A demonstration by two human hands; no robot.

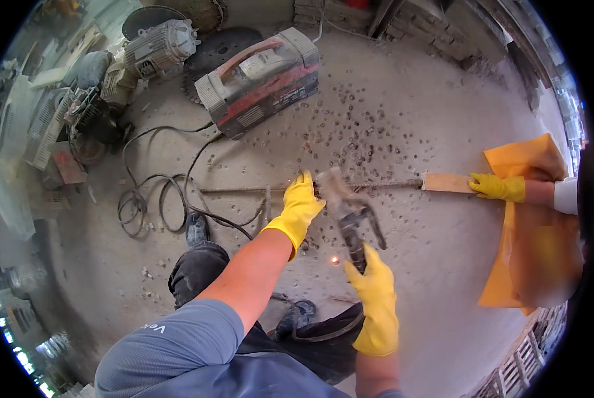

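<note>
Left hand (301,207): yellow glove, fingers extended and nearly flat, palm down. It rests on the rod (244,191), a thin ribbed steel bar lying across the concrete floor (403,113). Contact is at the point where a short cross bar (268,202) meets the rod.

Right hand (376,292): yellow glove, closed tight around the handle of the electrode holder (349,215). The holder points away from the person; its clamp end sits just beside the left fingertips, above the rod. Whether the clamp touches the rod cannot be told. A small spark (335,260) glows on the floor near the right hand.

The rod's far end meets a wooden block (447,183). A second person's gloved hand (497,188) grips that block.

A black cable (151,199) coils on the floor left of the rod, below the red-and-grey welder (260,79).
</note>
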